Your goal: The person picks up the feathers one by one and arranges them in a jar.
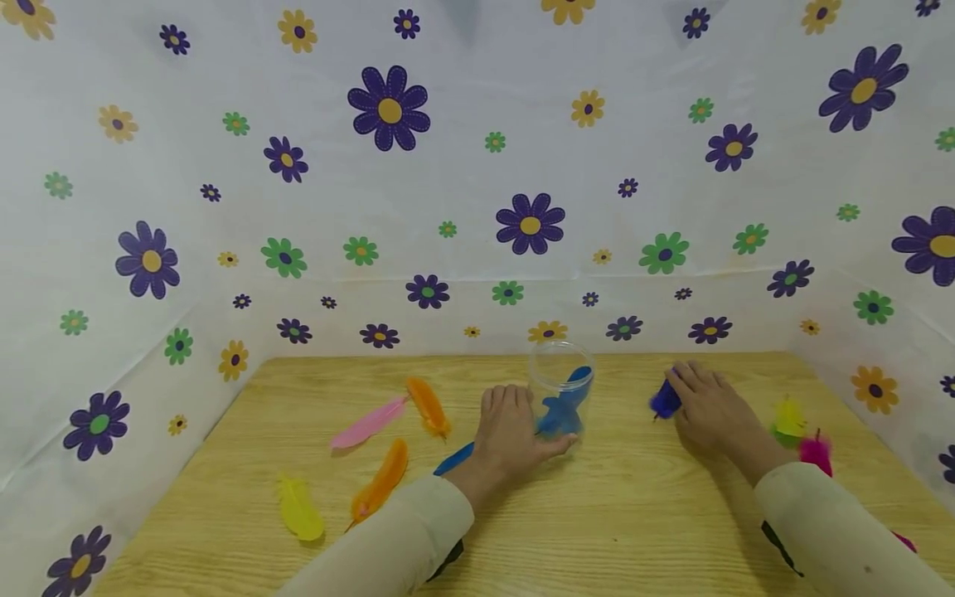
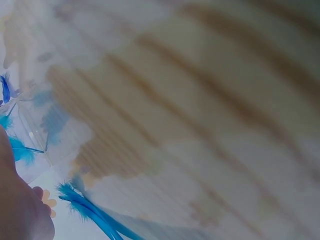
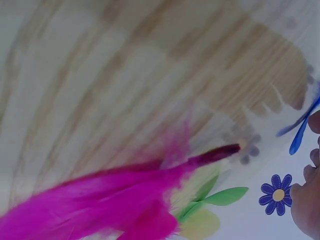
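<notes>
A clear plastic cup with blue feathers inside stands near the back of the table. My left hand holds it from the left, thumb across its near side low down. Another blue feather lies left of that wrist and is partly hidden by it. To the right, my right hand grips a dark blue feather just above the table, and its fingertips are partly hidden. In the right wrist view the blue quill sticks out beside the fingers.
On the left of the wooden table lie a pink feather, two orange feathers and a yellow feather. Behind my right wrist are yellow, green and magenta feathers. Flowered white cloth encloses the table's back and sides.
</notes>
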A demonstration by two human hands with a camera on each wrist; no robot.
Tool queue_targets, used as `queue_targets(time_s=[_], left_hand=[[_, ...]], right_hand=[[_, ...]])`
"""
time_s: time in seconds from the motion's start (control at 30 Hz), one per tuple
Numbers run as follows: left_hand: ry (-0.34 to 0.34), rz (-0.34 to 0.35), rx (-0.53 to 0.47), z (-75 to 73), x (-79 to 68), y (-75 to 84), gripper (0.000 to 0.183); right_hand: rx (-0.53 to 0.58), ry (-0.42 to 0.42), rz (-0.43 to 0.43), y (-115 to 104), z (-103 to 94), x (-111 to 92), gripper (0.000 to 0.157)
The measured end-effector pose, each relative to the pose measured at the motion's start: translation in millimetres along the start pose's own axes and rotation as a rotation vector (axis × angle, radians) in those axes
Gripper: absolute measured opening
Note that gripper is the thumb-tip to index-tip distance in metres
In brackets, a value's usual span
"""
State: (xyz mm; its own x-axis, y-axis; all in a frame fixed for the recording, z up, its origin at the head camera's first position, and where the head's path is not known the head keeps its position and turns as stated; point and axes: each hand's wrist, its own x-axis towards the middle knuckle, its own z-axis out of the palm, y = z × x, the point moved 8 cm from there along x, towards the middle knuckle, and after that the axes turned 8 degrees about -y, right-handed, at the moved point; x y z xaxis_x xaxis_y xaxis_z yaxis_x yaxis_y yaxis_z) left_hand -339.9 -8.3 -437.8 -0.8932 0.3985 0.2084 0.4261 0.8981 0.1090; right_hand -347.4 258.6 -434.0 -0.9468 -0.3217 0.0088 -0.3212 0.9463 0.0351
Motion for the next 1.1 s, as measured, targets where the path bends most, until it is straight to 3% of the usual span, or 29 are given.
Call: queue_targets(time_s=[0.13,0.33,0.5,0.73,1.1], left_hand=[[0.002,-0.003,-0.006,-1.0,-1.0,-0.1,0.086],[-0.01,-0.013,-0.01,-1.8,-0.9,-0.7,0.086],[0.005,-0.007,-0.006,-2.0,-1.2,0.4,0.085],[0.017,-0.002,0.012,-3.2,-0.8,2.3,0.085],[-0.018,-0.026,0.007,0.5,-0.7,0.0,0.088]], right_hand=[[0.023,-0.002,0.052,5,2.0,1,0.053],[0.155,-0.007,0.184,17,3.2,5,0.064],[0.176,0.014,0.218,19,6.9,7,0.071],[0.187,-0.051,0.216,18,13.2,9,0.09],[0.353,-0.21,0.143,8,18.3,13,0.091]])
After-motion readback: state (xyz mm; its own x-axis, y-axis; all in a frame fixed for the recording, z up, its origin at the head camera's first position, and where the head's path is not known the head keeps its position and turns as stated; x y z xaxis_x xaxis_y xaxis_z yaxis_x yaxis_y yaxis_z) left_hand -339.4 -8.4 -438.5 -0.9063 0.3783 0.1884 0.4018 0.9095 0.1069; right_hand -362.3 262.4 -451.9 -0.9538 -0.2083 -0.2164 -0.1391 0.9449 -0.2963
